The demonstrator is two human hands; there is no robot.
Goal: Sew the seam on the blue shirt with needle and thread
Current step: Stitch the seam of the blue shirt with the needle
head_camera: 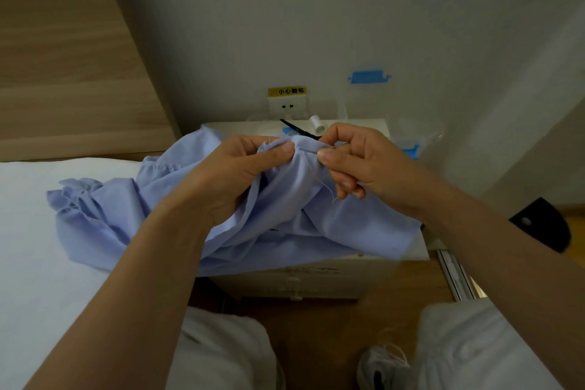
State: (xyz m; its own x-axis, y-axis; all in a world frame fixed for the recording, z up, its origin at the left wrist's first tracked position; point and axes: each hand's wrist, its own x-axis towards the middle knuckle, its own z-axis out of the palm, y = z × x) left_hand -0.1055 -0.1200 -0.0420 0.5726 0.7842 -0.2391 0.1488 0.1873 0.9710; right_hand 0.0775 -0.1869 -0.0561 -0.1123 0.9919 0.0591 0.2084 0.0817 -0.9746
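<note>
Work on the seam looks under way. The blue shirt (126, 209) is bunched over a white counter (316, 279), trailing to 9 o'clock onto the bed (47, 263). The left hand (240, 168) has a closed pinch grip on a folded edge. The right hand (357, 161) pinches the same fold, and any needle is too small to confirm. The cloth is thin, soft and frayed, and finished stitches can't be made out. Black scissors (296, 129) and a white spool (316, 123) lie at 12 o'clock.
</note>
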